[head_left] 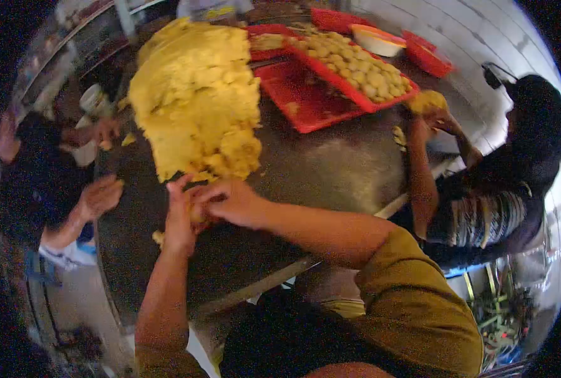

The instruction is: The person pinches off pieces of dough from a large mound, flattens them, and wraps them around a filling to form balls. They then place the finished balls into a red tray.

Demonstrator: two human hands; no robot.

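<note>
A big slab of yellow dough lies on the dark table in front of me, its near edge ragged and crumbly. Just at that edge my left hand and my right hand come together. Between them, mostly covered by fingers, is a small piece of dough. My left hand is curled round it with the thumb side up. My right hand's fingers bend down onto it from the right. A small dough scrap lies by my left wrist.
Red trays stand at the back right; one tray is full of dough balls, overlapping another red tray. Behind stands a white tub. A person on the right holds a yellow lump; another person's hands are at left.
</note>
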